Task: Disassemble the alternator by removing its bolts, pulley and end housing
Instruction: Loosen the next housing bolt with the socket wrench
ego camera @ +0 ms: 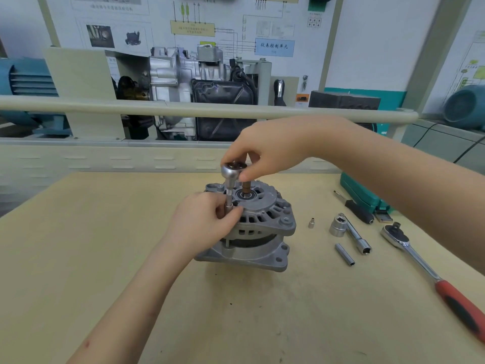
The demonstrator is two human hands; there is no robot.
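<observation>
Alternator [258,219] under both hands: left hand [202,219] pinches driver shaft [228,197], right hand [273,151] grips its head.

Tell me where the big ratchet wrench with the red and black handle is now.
In the head view, the big ratchet wrench with the red and black handle lies on the wooden table, at the right, untouched, beside the long silver extension bar.

Along my worktop's [105,258] right edge lie a red-handled ratchet [430,274], loose sockets [344,254] and a green case [362,195]; a cutaway engine [199,82] stands beyond the far edge.
</observation>
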